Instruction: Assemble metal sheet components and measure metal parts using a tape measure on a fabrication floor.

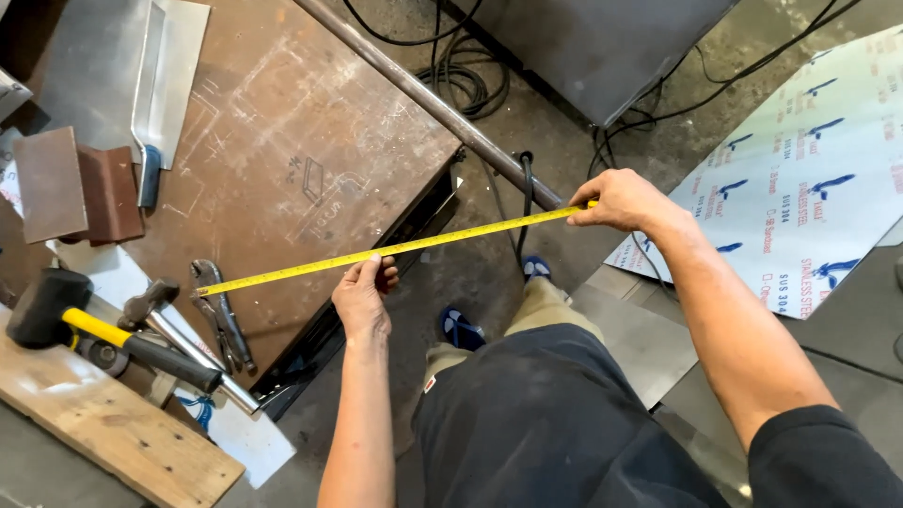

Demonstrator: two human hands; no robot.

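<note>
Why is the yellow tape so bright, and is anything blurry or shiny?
Head view: even daylight makes the yellow tape measure vivid and sharp between left hand and right hand; the metal trowel shows soft glare; shadows are faint; edges bend slightly from the wide lens.

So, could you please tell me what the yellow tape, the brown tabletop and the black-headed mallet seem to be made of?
The yellow measuring tape, stretched between both hands, looks like thin painted steel: it spans stiffly. The brown flat tabletop seems bare steel plate, dull, scratched and rust-toned. The black-headed mallet looks matte rubber, with a yellow, probably fibreglass, handle.

Rusty steel table [310, 113]: locking pliers [221, 315], hammers [113, 334].
</note>
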